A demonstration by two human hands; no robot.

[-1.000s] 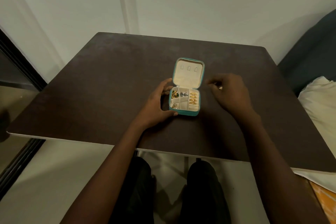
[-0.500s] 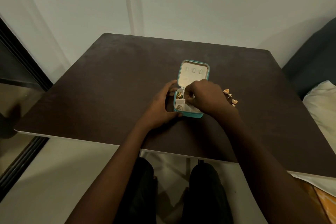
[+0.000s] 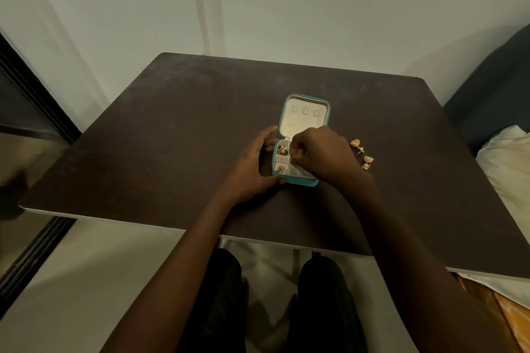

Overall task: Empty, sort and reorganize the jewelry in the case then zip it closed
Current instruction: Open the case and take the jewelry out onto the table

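A small teal jewelry case lies open on the dark brown table, with its cream lid tipped back. My left hand grips the case's left side. My right hand reaches into the case from the right, its fingertips pinched together over the middle compartments. What they pinch is hidden. Green and gold pieces fill the back-left compartment, and a small piece sits in the front-left one. Two gold earrings lie on the table just right of my right hand.
A white pillow and a dark sofa back lie past the table's right edge. A dark door frame runs along the left. A white wall stands behind the table. My knees show below the near edge.
My right hand has come from the table right of the case into the case, uncovering two gold earrings there. My left hand has stayed on the case.
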